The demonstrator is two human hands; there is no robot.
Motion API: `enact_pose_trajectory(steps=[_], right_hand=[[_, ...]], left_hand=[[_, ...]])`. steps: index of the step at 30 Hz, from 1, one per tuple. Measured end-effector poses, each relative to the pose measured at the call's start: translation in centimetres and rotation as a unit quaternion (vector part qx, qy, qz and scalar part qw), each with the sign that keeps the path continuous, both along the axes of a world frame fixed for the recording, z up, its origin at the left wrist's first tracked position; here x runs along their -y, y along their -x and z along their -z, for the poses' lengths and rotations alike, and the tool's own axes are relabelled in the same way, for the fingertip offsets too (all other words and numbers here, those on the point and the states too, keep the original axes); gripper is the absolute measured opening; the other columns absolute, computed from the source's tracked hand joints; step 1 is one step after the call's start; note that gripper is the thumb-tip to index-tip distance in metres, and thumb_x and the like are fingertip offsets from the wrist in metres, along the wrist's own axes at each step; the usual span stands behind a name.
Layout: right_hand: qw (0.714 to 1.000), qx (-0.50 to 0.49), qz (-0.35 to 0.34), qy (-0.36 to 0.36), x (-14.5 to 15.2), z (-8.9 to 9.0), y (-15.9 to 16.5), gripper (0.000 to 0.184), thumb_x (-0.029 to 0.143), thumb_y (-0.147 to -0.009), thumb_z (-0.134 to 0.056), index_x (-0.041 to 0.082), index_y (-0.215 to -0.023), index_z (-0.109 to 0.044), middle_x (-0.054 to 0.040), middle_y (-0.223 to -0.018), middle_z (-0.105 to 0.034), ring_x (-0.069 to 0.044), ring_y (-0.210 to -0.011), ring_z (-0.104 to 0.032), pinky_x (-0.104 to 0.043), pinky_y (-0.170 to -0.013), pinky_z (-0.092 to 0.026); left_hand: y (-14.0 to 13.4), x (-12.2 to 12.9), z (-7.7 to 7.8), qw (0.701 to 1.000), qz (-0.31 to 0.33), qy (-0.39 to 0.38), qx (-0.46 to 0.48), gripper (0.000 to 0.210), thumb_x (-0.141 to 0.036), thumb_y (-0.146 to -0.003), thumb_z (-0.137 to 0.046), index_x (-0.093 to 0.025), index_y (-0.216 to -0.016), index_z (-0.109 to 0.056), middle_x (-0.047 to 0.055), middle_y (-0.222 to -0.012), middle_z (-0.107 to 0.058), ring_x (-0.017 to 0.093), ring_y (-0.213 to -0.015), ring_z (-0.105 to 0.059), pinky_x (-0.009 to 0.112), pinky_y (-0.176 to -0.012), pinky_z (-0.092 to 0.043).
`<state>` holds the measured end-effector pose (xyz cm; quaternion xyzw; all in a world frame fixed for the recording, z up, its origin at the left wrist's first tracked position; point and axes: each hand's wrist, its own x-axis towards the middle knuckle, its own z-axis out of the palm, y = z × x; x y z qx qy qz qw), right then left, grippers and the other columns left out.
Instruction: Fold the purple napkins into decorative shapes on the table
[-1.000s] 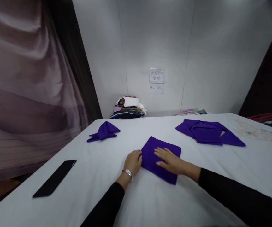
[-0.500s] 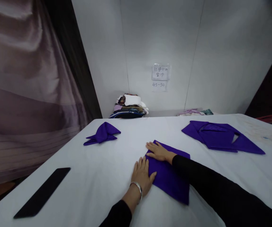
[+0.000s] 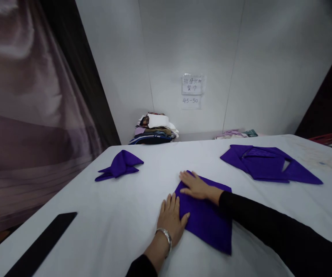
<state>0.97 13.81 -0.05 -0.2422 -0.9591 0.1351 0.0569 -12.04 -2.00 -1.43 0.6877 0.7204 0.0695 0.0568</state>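
Note:
A purple cloth napkin (image 3: pixel 209 221), folded flat into a four-sided shape, lies at the middle front of the white-covered table (image 3: pixel 119 234). My left hand (image 3: pixel 171 219), with a silver bangle at its wrist, rests flat along the napkin's left edge, partly on the tablecloth, fingers stretched out. Over the napkin's far corner lies my right hand (image 3: pixel 194 186), palm down with its fingers extended, partly covering the cloth. Neither hand grips anything.
A folded purple napkin shape (image 3: pixel 121 164) stands at the far left. More purple folded cloth (image 3: pixel 265 163) lies at the far right. A black strip (image 3: pixel 46 242) is at the left front. Stacked clothes (image 3: pixel 156 129) sit beyond the table against the wall, below a paper sign (image 3: pixel 191 90).
My right hand has slid slightly right and down on the napkin. My left hand stays flat at the left edge. The whole view has shifted a little.

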Motion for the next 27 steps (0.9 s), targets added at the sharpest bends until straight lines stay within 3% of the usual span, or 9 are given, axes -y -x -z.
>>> enact_pose_trajectory(steps=[2,4,11,13,17,22,24,27], right_hand=[[0.995,-0.005,-0.094,0.013,2.0,0.2,0.0,0.073,0.063,-0.084,-0.023,0.018,-0.141,-0.014,-0.0074,-0.146,-0.014,-0.02,-0.134,-0.005,-0.041,-0.106,0.002],[0.994,0.0,-0.109,0.026,2.4,0.3,-0.4,0.071,0.063,-0.084,-0.023,0.02,-0.141,-0.015,-0.0069,-0.146,-0.016,-0.02,-0.134,-0.008,-0.042,-0.106,0.002],[0.995,0.04,0.087,0.01,-3.1,0.2,-4.4,0.073,0.064,-0.084,-0.02,0.015,-0.14,-0.02,-0.0122,-0.145,-0.016,-0.026,-0.133,-0.011,-0.047,-0.105,-0.004],[0.994,0.033,0.106,-0.005,-2.8,0.5,-5.6,0.074,0.064,-0.084,-0.019,0.015,-0.139,-0.021,-0.0128,-0.145,-0.016,-0.026,-0.133,-0.01,-0.048,-0.105,-0.004],[0.998,0.018,0.067,-0.01,-0.5,1.5,-8.4,0.071,0.064,-0.084,-0.023,0.02,-0.14,-0.02,-0.0086,-0.146,-0.016,-0.024,-0.133,-0.01,-0.046,-0.106,-0.003],[0.983,0.027,0.182,0.005,-0.9,1.7,-13.6,0.066,0.061,-0.086,-0.023,0.02,-0.138,-0.025,-0.0095,-0.145,-0.019,-0.025,-0.132,-0.014,-0.049,-0.105,-0.007],[0.977,0.016,0.213,0.007,-1.2,1.5,-15.1,0.063,0.058,-0.087,-0.024,0.019,-0.136,-0.031,-0.0102,-0.143,-0.025,-0.026,-0.131,-0.018,-0.048,-0.104,-0.012],[0.974,-0.024,0.226,-0.005,-0.7,0.7,-15.9,0.053,0.048,-0.088,-0.03,0.017,-0.128,-0.044,-0.0115,-0.133,-0.042,-0.024,-0.123,-0.035,-0.039,-0.101,-0.025]], left_hand=[[0.0,-0.1,0.0,1.0,0.001,0.004,-0.005,0.069,-0.054,-0.083,-0.024,-0.01,-0.135,-0.029,0.011,-0.144,-0.022,0.027,-0.134,-0.012,0.047,-0.108,-0.015],[0.0,-0.1,-0.1,1.0,0.001,0.007,-0.008,0.069,-0.055,-0.083,-0.023,-0.01,-0.135,-0.029,0.011,-0.144,-0.022,0.027,-0.134,-0.012,0.048,-0.108,-0.015],[-0.1,-0.1,-0.4,1.0,-0.003,0.013,-0.019,0.068,-0.054,-0.084,-0.023,-0.009,-0.135,-0.029,0.011,-0.144,-0.021,0.026,-0.133,-0.013,0.046,-0.108,-0.016],[-0.1,-0.2,-0.3,1.0,-0.003,0.008,-0.018,0.068,-0.054,-0.084,-0.023,-0.01,-0.135,-0.029,0.011,-0.144,-0.021,0.026,-0.133,-0.014,0.047,-0.107,-0.017],[0.0,-0.3,-0.2,1.0,-0.002,0.002,-0.02,0.068,-0.055,-0.084,-0.024,-0.01,-0.134,-0.03,0.012,-0.144,-0.022,0.027,-0.133,-0.014,0.047,-0.107,-0.017],[0.1,-0.3,-0.1,1.0,0.004,0.005,-0.015,0.067,-0.055,-0.084,-0.024,-0.01,-0.135,-0.029,0.012,-0.144,-0.021,0.027,-0.133,-0.013,0.048,-0.107,-0.017],[0.2,-0.4,0.0,1.0,0.005,0.0,-0.013,0.068,-0.055,-0.084,-0.024,-0.011,-0.135,-0.029,0.013,-0.144,-0.02,0.027,-0.133,-0.013,0.048,-0.107,-0.016],[0.3,-0.4,0.0,1.0,0.006,-0.019,-0.004,0.068,-0.057,-0.084,-0.024,-0.012,-0.136,-0.027,0.012,-0.145,-0.018,0.027,-0.134,-0.01,0.049,-0.107,-0.014]])
